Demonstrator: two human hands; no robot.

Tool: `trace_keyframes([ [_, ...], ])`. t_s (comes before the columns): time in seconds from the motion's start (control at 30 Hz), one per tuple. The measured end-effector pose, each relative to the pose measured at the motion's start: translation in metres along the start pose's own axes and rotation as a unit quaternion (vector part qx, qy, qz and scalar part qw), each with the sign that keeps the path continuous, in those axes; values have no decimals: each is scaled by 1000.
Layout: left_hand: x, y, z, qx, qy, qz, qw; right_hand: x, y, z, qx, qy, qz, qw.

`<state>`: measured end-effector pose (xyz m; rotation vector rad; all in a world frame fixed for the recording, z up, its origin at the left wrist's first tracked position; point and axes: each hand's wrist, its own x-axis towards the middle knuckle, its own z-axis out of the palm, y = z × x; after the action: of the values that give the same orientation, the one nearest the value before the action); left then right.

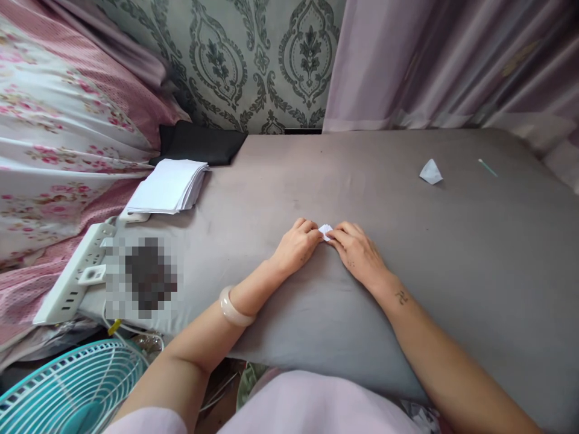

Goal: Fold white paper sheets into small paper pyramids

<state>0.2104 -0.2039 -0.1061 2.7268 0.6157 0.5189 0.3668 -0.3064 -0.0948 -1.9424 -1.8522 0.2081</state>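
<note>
1. The person's left hand (296, 246) comes in from the left side, its fingers curled and drawn together, pinching the left edge of a small white paper piece (325, 229).
2. The right hand (362, 253) meets it from the other side; its thumb and index finger grip the right edge of the same paper, with the other fingers bent close beside them.
3. Neither hand is spread: only a narrow gap parts the two sets of fingertips, and the paper shows in it, pale and ridged as if pleated. How the thumbs press beneath cannot be told.
4. The paper piece sits near the middle of the grey-covered surface (289, 187), straight ahead of the person; whether it touches the cloth is unclear.
5. A second folded white paper (431, 172) lies well apart, toward the far right, near a thin stick (488, 167).
6. A stack of white sheets (167, 185) lies at the far left, beside a black item (201, 141).
</note>
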Motion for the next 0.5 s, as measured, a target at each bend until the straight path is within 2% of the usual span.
trace_keyframes([
  [0.13,2,-5,2,-86,18,-56,995,1,1,1,7,12,17,1000],
  [0.3,5,-3,-6,-160,9,-131,978,2,1,1,19,15,47,999],
  [0.5,11,2,-12,-200,-6,-171,965,7,1,-1,66,5,73,995],
])
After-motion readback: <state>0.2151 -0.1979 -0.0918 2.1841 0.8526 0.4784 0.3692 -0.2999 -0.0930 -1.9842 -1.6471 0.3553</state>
